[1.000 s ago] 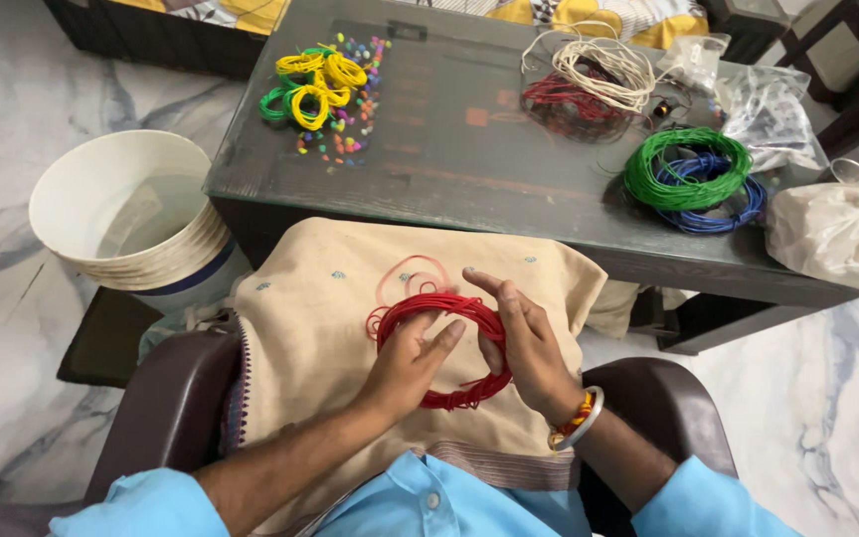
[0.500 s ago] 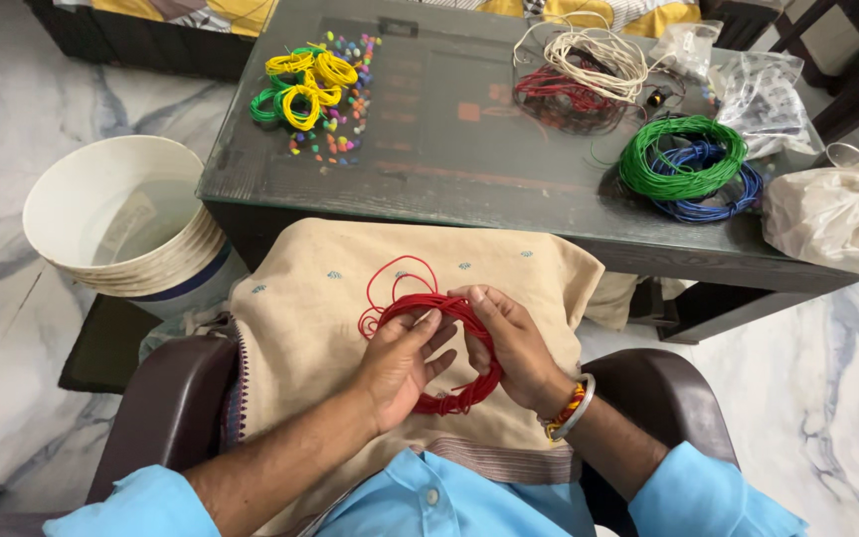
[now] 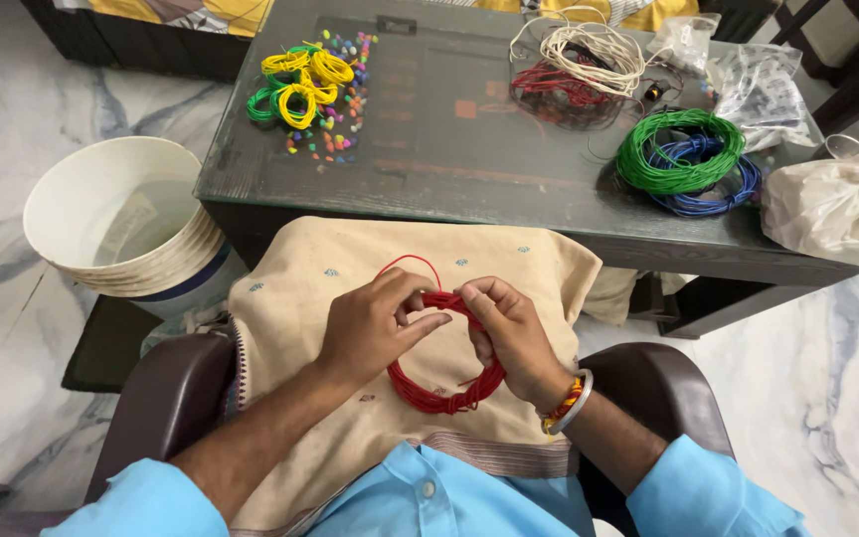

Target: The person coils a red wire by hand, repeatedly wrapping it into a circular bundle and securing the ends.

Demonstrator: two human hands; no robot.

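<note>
Two hands are pinching a red coiled wire ring (image 3: 436, 398) lying on the beige cloth (image 3: 295, 308); left hand (image 3: 370, 328) and right hand (image 3: 511, 333) are gripping its top, fingers pressed together.

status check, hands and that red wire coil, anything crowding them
Left hand and right hand both gripping red wire coil at its top. Coil over beige cloth on lap. Nothing crowding the hands.

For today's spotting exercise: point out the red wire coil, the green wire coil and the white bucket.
red wire coil (image 3: 439, 400), head view, lower arc.
green wire coil (image 3: 670, 171), head view, lower left strands.
white bucket (image 3: 166, 254), head view, outer wall.
</note>
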